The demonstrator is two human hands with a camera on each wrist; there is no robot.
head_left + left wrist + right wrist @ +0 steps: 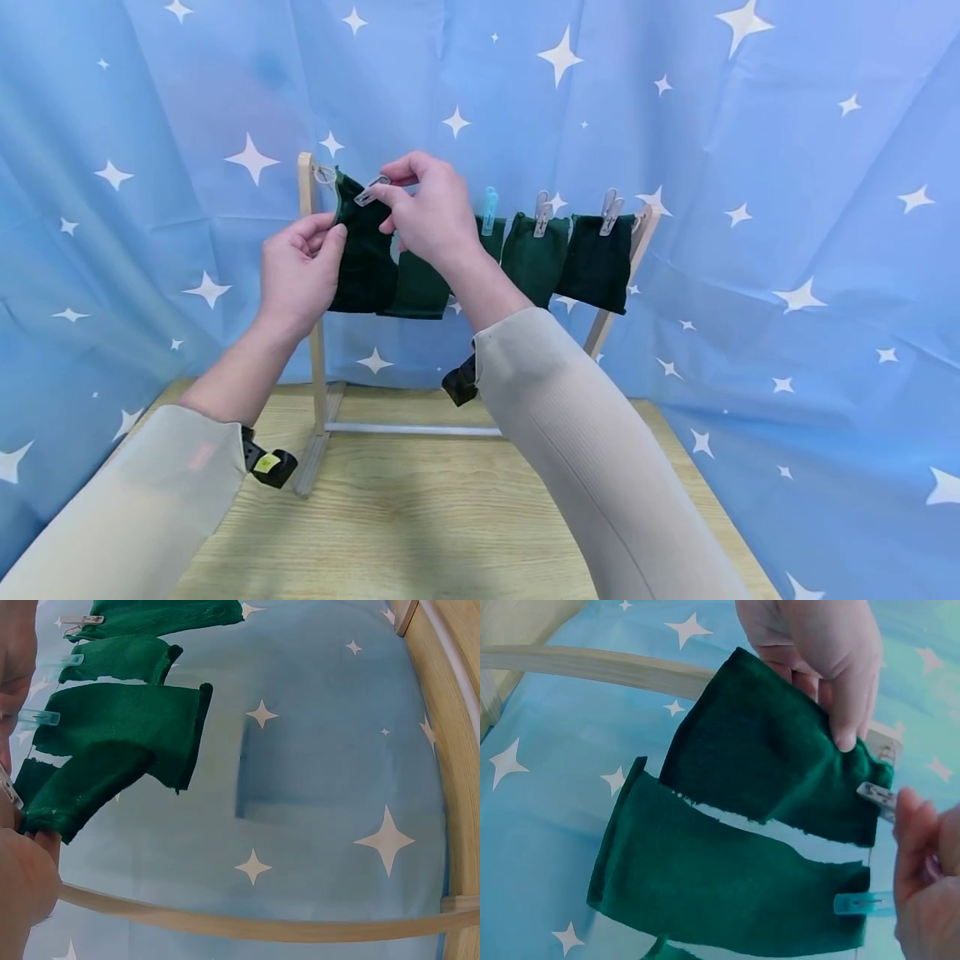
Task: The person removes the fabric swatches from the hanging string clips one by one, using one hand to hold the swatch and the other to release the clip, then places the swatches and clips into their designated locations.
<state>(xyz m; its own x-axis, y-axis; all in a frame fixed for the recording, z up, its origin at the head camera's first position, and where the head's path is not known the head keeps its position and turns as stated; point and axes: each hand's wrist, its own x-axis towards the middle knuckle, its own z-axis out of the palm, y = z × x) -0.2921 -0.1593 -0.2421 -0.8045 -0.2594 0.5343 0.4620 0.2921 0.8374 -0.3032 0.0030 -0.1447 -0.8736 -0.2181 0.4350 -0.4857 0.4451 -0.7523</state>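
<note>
A dark green cloth [365,267] hangs at the left end of the line. My left hand [302,271] pinches its left edge near the top between thumb and fingers. Above it, my right hand [433,207] holds a greyish clear clothespin [371,191] between thumb and fingertips. In the right wrist view, the clothespin's tip [871,792] overlaps the cloth's upper edge; whether it clamps the fabric I cannot tell. Just below in that view, a second green cloth [727,870] hangs from a blue clothespin [861,903].
Several green cloths hang rightward, including one under a blue clothespin [490,210] and two under clear clothespins [542,214]. The wooden rack's left post [307,192] stands beside my left hand. Its white lower bar [412,430] crosses above the wooden table [390,525]. A starry blue curtain [787,208] surrounds everything.
</note>
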